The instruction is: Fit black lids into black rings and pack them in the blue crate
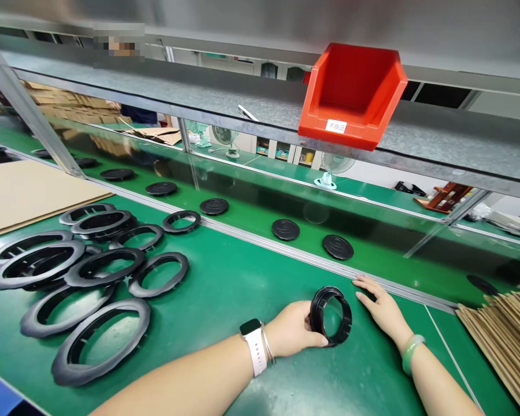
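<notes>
Ring (318,307) — left side clamped in left grip (291,329); right grip (385,313) — spread apart, near ring's right.

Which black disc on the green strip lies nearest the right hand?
The disc just beyond and left of the right hand; the other discs lie farther along the strip.

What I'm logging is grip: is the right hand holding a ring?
No, the left hand holds a black ring, the right hand none.
</notes>
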A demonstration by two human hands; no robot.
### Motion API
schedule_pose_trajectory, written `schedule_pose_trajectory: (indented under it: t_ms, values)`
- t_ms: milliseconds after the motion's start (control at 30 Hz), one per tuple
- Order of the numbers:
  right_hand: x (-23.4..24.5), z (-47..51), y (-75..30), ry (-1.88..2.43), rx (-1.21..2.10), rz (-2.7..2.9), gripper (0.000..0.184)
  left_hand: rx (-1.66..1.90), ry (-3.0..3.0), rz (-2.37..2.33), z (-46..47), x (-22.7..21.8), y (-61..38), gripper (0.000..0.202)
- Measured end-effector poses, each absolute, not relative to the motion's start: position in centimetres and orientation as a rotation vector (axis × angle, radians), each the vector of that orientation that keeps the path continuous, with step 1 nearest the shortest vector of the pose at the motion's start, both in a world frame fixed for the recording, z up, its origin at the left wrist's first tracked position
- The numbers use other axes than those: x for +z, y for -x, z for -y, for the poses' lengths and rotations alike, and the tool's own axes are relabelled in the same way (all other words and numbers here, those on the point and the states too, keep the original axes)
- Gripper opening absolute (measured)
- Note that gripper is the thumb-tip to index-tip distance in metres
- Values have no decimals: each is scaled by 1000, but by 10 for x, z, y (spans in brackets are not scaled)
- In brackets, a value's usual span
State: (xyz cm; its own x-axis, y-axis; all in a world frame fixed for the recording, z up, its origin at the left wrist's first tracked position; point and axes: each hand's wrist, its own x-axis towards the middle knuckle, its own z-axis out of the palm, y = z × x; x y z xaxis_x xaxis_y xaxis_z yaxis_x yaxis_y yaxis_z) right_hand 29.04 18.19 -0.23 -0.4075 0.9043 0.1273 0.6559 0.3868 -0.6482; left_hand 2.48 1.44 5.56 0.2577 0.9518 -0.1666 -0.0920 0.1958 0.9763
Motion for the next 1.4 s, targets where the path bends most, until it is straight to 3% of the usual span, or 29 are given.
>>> schedule_pose_trajectory:
  t_ms: [233,433,700,1000,1400]
  values:
    - [2,-179,-284,1319,679,2184,38,940,-1095,-1091,-12,60,-24,31]
    - [15,-171,-271,1351,634,2145,31,916,-1149,-1176,-17,55,-17,42]
    - [17,-176,-263,1380,639,2064,30,960,-1147,-1258,-29,14,-6,64]
    - [15,-178,-265,1369,657,2063,31,861,-1051,-1361,-39,27,-5,83]
    - [17,-176,-264,1384,649,2067,30,847,-1048,-1357,-37,38,-6,80]
